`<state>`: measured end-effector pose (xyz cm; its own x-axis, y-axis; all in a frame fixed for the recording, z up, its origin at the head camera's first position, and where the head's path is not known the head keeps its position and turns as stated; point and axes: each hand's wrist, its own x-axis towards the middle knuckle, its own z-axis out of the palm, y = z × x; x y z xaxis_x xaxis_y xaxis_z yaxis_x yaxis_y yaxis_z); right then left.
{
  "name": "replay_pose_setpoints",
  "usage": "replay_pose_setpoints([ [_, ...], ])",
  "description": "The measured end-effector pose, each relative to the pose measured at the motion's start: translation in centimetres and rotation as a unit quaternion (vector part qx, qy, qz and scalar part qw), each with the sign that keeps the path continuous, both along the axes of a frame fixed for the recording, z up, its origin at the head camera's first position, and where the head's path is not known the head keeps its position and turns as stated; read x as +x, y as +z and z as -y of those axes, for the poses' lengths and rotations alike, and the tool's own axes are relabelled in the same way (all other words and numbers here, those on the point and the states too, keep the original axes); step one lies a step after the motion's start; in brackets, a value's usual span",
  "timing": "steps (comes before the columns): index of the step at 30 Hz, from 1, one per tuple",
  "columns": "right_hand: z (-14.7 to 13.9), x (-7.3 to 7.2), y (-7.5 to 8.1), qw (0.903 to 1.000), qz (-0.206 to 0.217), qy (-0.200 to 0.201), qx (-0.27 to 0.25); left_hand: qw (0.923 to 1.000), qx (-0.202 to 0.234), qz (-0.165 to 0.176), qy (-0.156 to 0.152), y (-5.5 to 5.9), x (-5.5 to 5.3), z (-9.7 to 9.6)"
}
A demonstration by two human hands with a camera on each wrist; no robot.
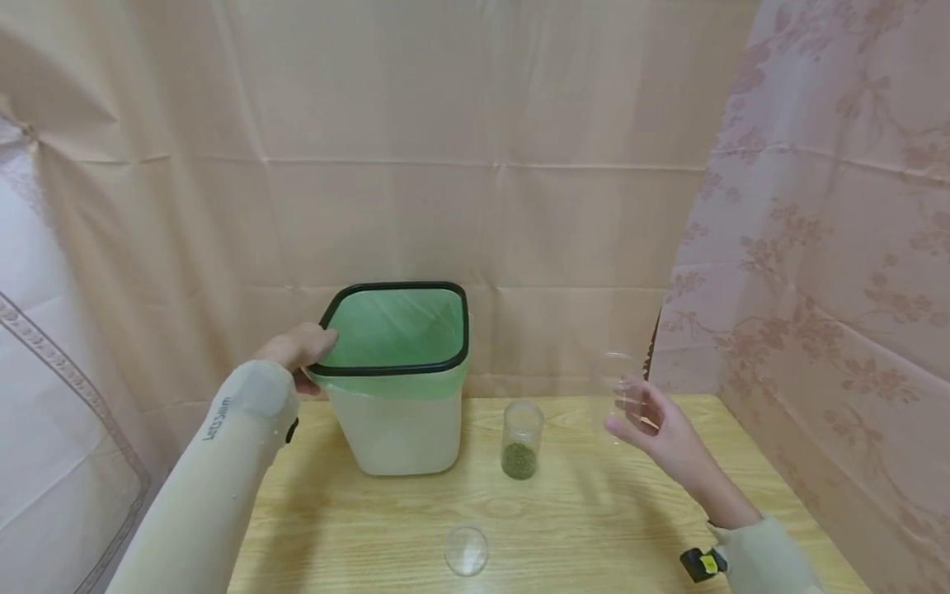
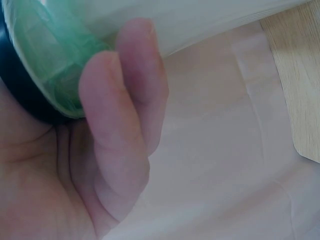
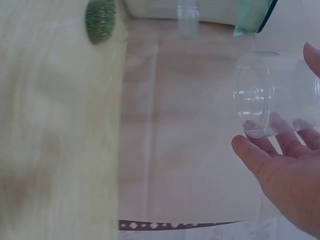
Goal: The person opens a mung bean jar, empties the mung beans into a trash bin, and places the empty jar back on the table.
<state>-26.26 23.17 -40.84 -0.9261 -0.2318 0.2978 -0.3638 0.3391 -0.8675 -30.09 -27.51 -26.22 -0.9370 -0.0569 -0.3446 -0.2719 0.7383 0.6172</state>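
My left hand [image 1: 298,348] grips the left side of the black rim [image 1: 393,370] of a cream trash bin [image 1: 404,433]. The thumb lies over the rim and the fingers curl underneath, beside the green bag [image 2: 65,55] that lines the bin. On the right, my right hand [image 1: 664,425] holds a clear see-through jar [image 3: 285,92] above the table, thumb on one side and fingers on the other. No contents show in it. Between bin and right hand stands a second clear jar [image 1: 522,425], its bottom part filled with green bits [image 1: 519,460].
A clear round lid [image 1: 466,551] lies flat near the front of the light wooden table [image 1: 594,528]. Beige cloth [image 1: 416,198] hangs behind the table, and pink flowered cloth [image 1: 839,272] hangs along the right side.
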Motion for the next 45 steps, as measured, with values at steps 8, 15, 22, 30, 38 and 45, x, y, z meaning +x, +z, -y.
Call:
replay_pose_setpoints([
  [8,-1.1,1.0,-2.4,0.9998,0.009,-0.013,0.007,0.9999,-0.010,0.001,-0.005,0.1,0.0,-0.1],
  [15,-1.9,1.6,-4.4,0.9999,0.010,-0.010,0.007,1.0000,-0.008,0.004,0.000,0.0,-0.1,-0.1],
  [22,-2.0,1.9,-6.1,0.9994,0.003,-0.013,0.030,0.9999,-0.012,0.000,0.001,0.1,-0.1,0.0],
  [30,-2.1,2.2,-7.3,0.9990,-0.009,-0.026,0.036,0.9999,-0.012,-0.001,0.001,-0.1,-0.3,0.0],
  [38,-1.9,2.6,-8.0,0.9990,0.019,-0.037,0.017,0.9999,-0.012,-0.002,-0.002,-0.2,-0.3,0.0],
  [45,-2.1,2.4,-8.9,0.9988,0.019,-0.039,0.025,1.0000,-0.006,-0.002,0.005,-0.3,-0.2,-0.2],
])
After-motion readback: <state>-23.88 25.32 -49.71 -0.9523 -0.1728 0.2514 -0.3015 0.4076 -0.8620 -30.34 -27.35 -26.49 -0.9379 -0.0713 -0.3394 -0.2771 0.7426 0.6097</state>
